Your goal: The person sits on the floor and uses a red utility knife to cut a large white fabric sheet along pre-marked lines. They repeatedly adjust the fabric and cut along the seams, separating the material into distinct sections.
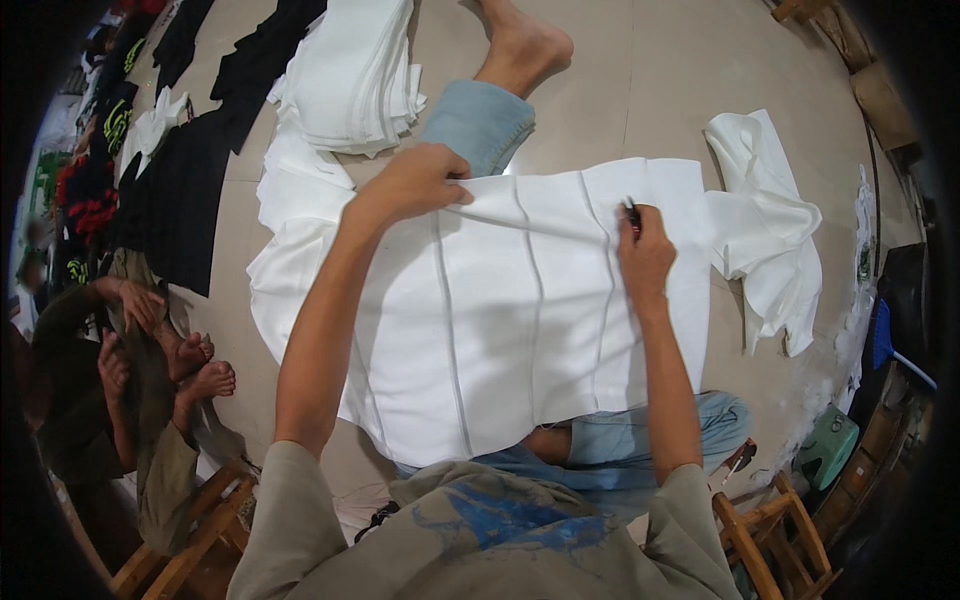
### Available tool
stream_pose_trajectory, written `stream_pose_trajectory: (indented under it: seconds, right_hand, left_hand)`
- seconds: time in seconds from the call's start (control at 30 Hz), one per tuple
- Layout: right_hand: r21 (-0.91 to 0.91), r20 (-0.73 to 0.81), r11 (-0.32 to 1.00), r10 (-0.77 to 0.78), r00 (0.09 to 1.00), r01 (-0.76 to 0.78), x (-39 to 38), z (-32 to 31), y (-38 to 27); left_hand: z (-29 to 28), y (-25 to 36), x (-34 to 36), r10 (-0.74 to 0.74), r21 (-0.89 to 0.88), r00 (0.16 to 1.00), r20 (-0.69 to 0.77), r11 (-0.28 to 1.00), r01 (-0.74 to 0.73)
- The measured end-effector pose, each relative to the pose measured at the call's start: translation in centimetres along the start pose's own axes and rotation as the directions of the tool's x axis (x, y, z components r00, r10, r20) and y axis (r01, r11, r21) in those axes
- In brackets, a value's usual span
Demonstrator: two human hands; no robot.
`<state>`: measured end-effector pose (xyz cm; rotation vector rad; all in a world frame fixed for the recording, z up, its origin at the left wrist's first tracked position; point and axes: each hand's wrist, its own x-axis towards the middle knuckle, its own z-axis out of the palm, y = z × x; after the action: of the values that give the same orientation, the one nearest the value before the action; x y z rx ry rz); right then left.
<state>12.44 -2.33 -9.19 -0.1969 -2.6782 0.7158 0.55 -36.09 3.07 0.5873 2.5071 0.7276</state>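
Note:
A wide white cloth panel (490, 330) with several darker lines running down it lies spread over my lap and legs. My left hand (425, 182) is closed on the panel's far edge, thumb and fingers pinching the fabric. Toward the panel's right side, my right hand (647, 255) is wrapped round a small black tool (632, 216) with a touch of red. Only the tool's upper end shows above the fingers, so its exact kind is hidden. That hand rests on or just above the cloth, close to one of the lines.
A thick stack of white cloth pieces (350, 80) lies ahead to the left, and a crumpled white piece (770, 230) lies on the right. Dark cloths (185, 190) cover floor at left, near another person's feet (205, 375). A green box (828, 447) and wooden stools (775, 530) stand nearby.

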Motion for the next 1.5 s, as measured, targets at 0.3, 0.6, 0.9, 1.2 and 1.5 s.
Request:
stream_pose_trajectory:
  seconds: [0.3, 0.6, 0.9, 1.2, 1.5]
  right_hand:
    - [-0.174, 0.019, 0.971, 0.169, 0.986, -0.163, 3.7, -8.6, 11.7]
    - [0.582, 0.607, 0.393, 0.373, 0.702, -0.712, -1.0, -4.5, -2.7]
    - [0.410, 0.898, 0.019, 0.167, 0.408, -0.912, 1.9, 0.7, -10.3]
    - [0.432, 0.879, 0.066, 0.192, 0.436, -0.900, 1.6, 1.3, -10.5]
    - [0.391, 0.893, 0.055, 0.218, 0.393, -0.919, 2.5, 1.1, -10.9]
  left_hand:
    - [7.7, 5.6, 11.4, 0.195, -0.165, 0.980, 0.051, 0.969, -0.184]
    - [9.9, 1.7, 6.9, 0.070, -0.358, 0.997, 0.027, 0.932, -0.056]
    - [9.7, 2.7, 4.9, -0.106, -0.469, 0.994, -0.007, 0.879, 0.090]
    - [9.9, 2.3, 4.9, -0.080, -0.452, 0.997, -0.017, 0.890, 0.064]
    - [9.8, 2.5, 4.9, -0.080, -0.439, 0.996, -0.026, 0.897, 0.060]
